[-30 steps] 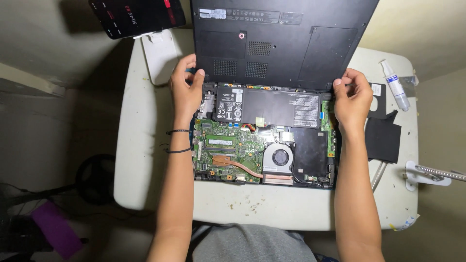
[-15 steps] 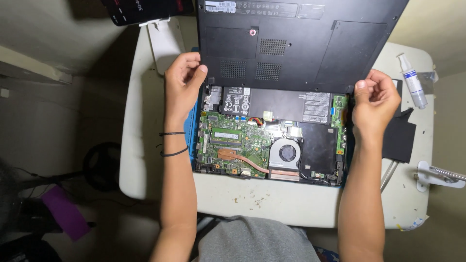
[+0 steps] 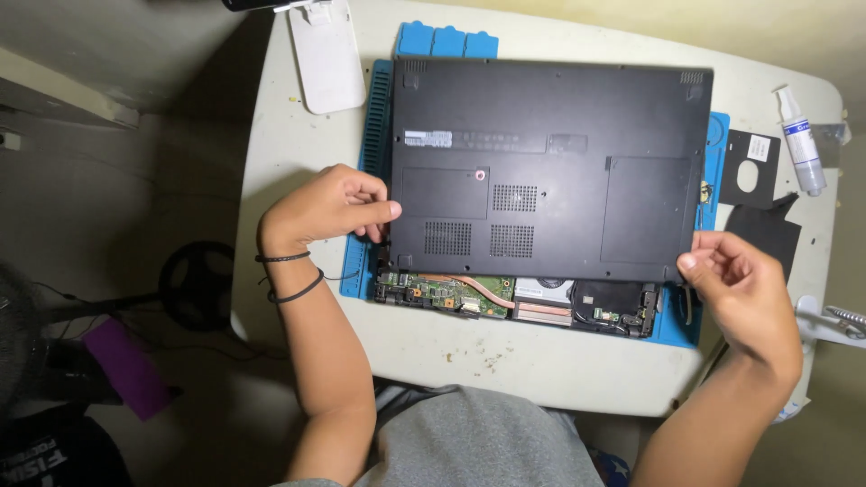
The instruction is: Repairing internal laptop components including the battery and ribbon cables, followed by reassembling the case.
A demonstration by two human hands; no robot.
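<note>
Head view: my left hand (image 3: 329, 209) and right hand (image 3: 735, 281) are each pinching an edge of the flat black plastic laptop base cover (image 3: 546, 167), keeping it level over the exposed green circuit board (image 3: 442, 290).

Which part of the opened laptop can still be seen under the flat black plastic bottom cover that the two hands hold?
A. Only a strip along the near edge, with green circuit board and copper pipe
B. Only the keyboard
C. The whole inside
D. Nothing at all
A: the black plastic bottom cover hides most of the laptop, and only a near strip with the green circuit board and the copper pipe shows.
</note>
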